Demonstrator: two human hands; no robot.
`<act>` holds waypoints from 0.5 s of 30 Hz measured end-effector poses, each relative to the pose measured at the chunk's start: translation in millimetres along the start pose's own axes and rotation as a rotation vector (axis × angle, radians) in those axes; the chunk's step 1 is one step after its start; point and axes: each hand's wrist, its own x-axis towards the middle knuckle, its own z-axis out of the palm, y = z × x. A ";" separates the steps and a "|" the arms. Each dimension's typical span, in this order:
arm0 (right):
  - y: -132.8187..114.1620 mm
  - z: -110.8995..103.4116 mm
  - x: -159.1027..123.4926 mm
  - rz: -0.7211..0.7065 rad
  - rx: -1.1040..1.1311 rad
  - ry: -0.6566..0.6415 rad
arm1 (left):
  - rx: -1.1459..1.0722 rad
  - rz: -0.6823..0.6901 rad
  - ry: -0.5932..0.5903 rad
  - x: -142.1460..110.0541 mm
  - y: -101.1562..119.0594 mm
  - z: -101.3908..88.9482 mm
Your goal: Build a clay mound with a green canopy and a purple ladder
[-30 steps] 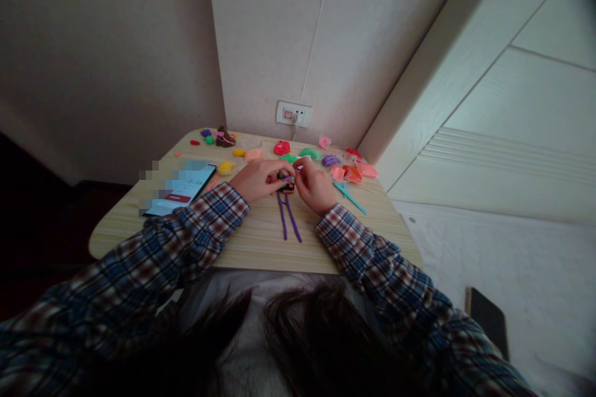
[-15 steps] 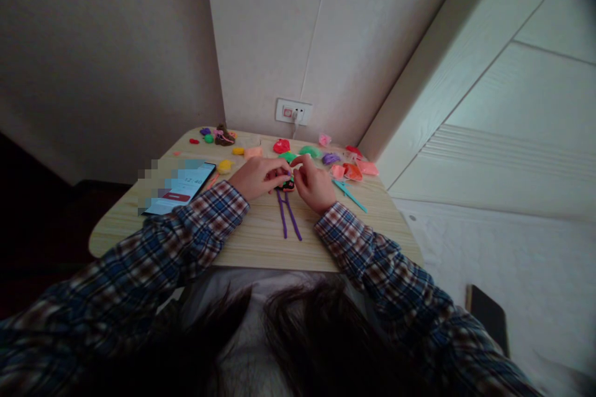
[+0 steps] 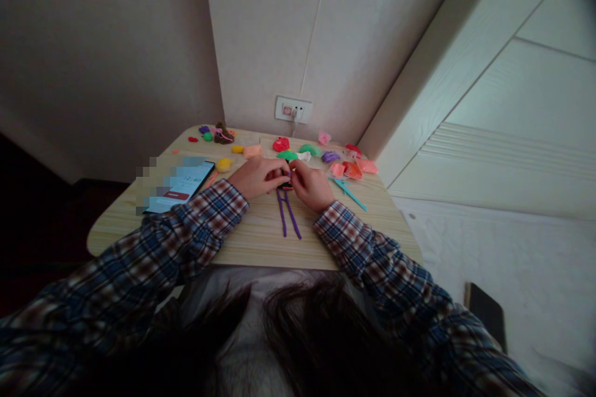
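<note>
My left hand [image 3: 259,176] is closed, its thumb and fingers bent together over a dark clay piece [image 3: 285,187]. A small purple bit of clay shows at its fingertips. My right hand [image 3: 313,185] is closed too, with its fingertips meeting the left ones over the same spot. What the right fingers pinch is hidden. From beneath the dark piece two long purple clay strips [image 3: 293,217] run toward me, flat on the table and joined by a short crosspiece near the top.
Several clay lumps and packets, including a red one [image 3: 281,144], a purple one [image 3: 330,157] and an orange one [image 3: 352,168], lie along the back of the wooden table [image 3: 261,248]. A turquoise tool [image 3: 354,196] lies right, a phone [image 3: 184,186] left. A brown clay figure [image 3: 223,134] stands back left.
My right hand has moved slightly left and its raised index finger has curled down, bringing its fingertips against the left ones. The left hand stays nearly still.
</note>
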 end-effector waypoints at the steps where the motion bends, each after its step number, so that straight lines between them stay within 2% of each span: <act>1: 0.2 0.2 0.0 -0.002 -0.002 0.003 | -0.001 0.002 -0.004 0.0 0.3 0.1; 8: -2.0 -1.9 0.1 0.008 0.026 0.024 | 0.003 -0.003 -0.002 0.1 1.0 -0.3; 15: -7.9 -9.9 -2.3 -0.028 0.155 0.041 | 0.047 -0.005 0.039 0.4 1.4 -1.7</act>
